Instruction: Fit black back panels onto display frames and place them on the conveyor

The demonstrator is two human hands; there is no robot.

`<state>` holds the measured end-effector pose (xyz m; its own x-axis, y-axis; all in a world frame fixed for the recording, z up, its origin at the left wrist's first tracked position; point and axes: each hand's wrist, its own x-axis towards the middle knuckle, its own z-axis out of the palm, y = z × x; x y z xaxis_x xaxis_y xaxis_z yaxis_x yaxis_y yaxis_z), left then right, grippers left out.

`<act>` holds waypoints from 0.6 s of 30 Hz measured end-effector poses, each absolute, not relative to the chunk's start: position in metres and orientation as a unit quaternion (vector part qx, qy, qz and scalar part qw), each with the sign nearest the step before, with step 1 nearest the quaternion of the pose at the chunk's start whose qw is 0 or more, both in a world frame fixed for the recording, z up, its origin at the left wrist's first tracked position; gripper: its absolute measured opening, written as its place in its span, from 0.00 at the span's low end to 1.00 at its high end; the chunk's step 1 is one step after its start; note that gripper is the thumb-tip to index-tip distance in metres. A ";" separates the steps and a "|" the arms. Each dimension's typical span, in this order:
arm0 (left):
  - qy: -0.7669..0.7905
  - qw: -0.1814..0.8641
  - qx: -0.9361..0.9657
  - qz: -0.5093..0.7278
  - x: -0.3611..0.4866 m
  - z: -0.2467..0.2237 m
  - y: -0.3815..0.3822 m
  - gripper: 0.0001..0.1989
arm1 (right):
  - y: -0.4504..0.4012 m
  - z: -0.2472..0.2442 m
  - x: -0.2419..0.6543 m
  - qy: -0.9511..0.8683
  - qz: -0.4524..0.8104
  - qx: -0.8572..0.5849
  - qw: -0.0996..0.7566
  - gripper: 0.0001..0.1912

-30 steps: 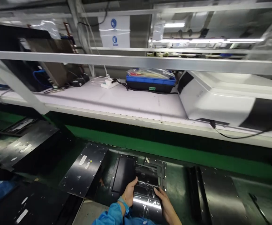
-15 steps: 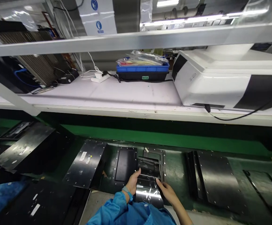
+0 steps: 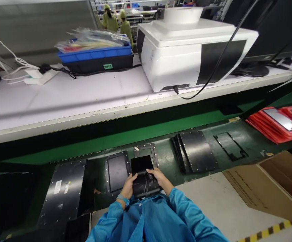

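Well, taking the head view, the only one, I see the person in blue sleeves holding a glossy black panel (image 3: 146, 183) between both hands, right in front of the body at the near edge of the green bench (image 3: 164, 151). The left hand (image 3: 127, 189) grips its left side, thumb on top, and the right hand (image 3: 160, 178) grips its right side, thumb pressed on the upper face. Light streaks run across the lower half of the panel; its far half looks plain dark. Its far end hides part of a flat cut-out frame (image 3: 155, 156); whether the two touch, I can't tell. Just left of that lies a bordered black plate (image 3: 117, 170), and farther left a long riveted plate (image 3: 62, 188) bearing white labels. Over to the right sit a stack of dark plates (image 3: 197, 151), a thin open frame (image 3: 242, 155) and a pile of red sleeves (image 3: 269, 126). A cardboard box (image 3: 249, 186) stands nearer, at lower right. On the shelf (image 3: 98, 95) behind, a blue tray (image 3: 98, 52) sits beside a white machine (image 3: 171, 57).
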<state>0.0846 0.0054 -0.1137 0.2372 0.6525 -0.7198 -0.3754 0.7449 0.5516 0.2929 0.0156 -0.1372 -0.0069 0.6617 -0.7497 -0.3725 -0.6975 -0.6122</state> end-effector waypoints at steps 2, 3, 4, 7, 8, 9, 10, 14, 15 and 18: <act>0.507 0.781 0.149 0.332 0.086 -0.123 0.003 0.23 | 0.026 -0.144 0.301 -0.127 0.697 -0.594 0.380 0.18; 0.512 0.784 0.154 0.316 0.086 -0.128 0.001 0.22 | 0.032 -0.147 0.305 -0.131 0.694 -0.594 0.385 0.18; 0.524 0.785 0.157 0.292 0.086 -0.133 0.000 0.22 | 0.039 -0.151 0.309 -0.135 0.689 -0.595 0.390 0.18; 0.553 0.781 0.167 0.239 0.087 -0.147 -0.003 0.22 | 0.059 -0.163 0.321 -0.144 0.665 -0.616 0.396 0.17; 0.558 0.778 0.171 0.234 0.089 -0.152 -0.002 0.22 | 0.066 -0.167 0.324 -0.148 0.656 -0.626 0.395 0.17; 0.562 0.775 0.174 0.231 0.090 -0.155 -0.001 0.21 | 0.072 -0.171 0.327 -0.152 0.648 -0.634 0.394 0.17; 0.565 0.772 0.179 0.228 0.092 -0.159 0.001 0.21 | 0.077 -0.174 0.330 -0.158 0.640 -0.642 0.392 0.18; 0.588 0.755 0.204 0.207 0.102 -0.172 0.010 0.17 | 0.094 -0.182 0.336 -0.181 0.621 -0.663 0.376 0.19; 0.595 0.749 0.210 0.200 0.105 -0.175 0.012 0.18 | 0.096 -0.183 0.336 -0.185 0.617 -0.668 0.371 0.19; 0.619 0.729 0.226 0.184 0.110 -0.184 0.014 0.19 | 0.099 -0.185 0.334 -0.197 0.600 -0.687 0.359 0.19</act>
<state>0.1103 0.0139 -0.1840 0.1653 0.5481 -0.8199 0.0128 0.8301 0.5575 0.3337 0.0990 -0.1847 0.2024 0.7014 -0.6835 -0.1610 -0.6646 -0.7297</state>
